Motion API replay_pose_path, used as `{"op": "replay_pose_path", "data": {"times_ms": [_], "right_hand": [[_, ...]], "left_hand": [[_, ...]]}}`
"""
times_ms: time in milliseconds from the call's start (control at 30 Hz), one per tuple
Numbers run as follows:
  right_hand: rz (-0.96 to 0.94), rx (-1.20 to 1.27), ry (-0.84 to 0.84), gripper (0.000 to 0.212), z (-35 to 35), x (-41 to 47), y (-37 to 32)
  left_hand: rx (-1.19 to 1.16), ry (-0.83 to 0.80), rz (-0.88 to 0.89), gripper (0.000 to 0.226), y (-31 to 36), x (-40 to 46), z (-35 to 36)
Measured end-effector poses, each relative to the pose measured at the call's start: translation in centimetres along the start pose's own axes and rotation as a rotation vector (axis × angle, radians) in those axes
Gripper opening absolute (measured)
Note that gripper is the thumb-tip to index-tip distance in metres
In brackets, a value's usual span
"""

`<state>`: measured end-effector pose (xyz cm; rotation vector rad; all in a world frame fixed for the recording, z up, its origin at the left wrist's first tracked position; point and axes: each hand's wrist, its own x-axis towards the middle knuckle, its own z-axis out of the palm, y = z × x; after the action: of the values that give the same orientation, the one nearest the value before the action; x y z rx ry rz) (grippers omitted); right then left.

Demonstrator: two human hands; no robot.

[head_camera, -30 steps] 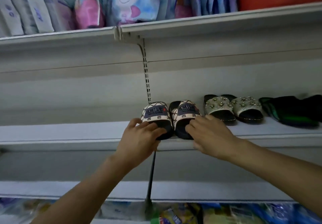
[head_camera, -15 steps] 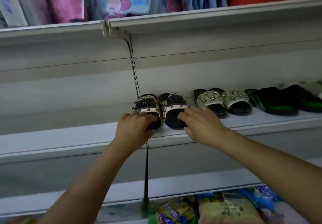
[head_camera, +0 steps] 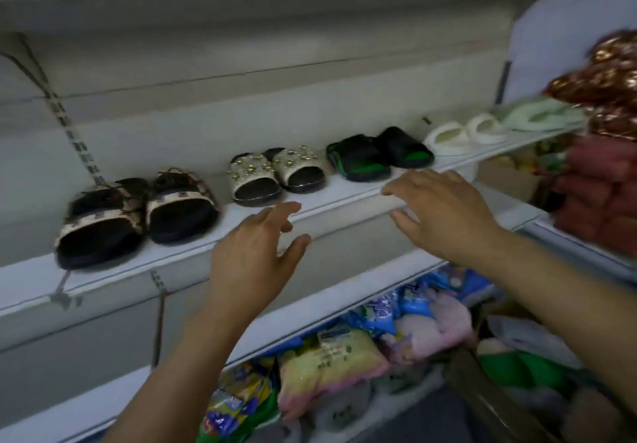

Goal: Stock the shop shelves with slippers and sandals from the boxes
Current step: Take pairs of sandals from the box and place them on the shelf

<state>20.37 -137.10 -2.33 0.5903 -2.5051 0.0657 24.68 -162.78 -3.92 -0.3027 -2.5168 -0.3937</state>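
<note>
A pair of patterned beige-and-black slippers stands at the left of the white shelf. To their right stand a studded white pair, a black-and-green pair, a plain white pair and a pale green pair. My left hand hovers in front of the shelf edge, fingers spread, holding nothing. My right hand hangs over the shelf edge below the black-and-green pair, fingers relaxed and empty.
Packaged goods in coloured bags fill the shelf below. A stack of red and shiny brown packs stands at the right. A slotted upright runs down the back wall at the left.
Both hands have let go of the patterned slippers and drawn back to the right. The view has swung right and down, so more slippers show along the shelf.
</note>
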Motion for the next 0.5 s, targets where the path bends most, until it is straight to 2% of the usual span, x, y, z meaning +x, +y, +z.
{"op": "replay_pose_path", "data": {"times_ms": [167,367,500], "right_hand": [[0.212,-0.07,-0.134,0.041,-2.0,-9.0,14.1],[0.352,-0.117,-0.429,0.04,-2.0,-19.6,28.4],[0.406,-0.06,-0.597,0.033,-0.3,-24.1,34.7]], "left_hand": [[-0.212,-0.194,0.057,0.057,11.2,1.1,9.4],[-0.417,-0.411,0.02,0.044,25.1,1.1,21.2],[-0.506,-0.614,-0.04,0.038,30.9,0.1,27.5]]}}
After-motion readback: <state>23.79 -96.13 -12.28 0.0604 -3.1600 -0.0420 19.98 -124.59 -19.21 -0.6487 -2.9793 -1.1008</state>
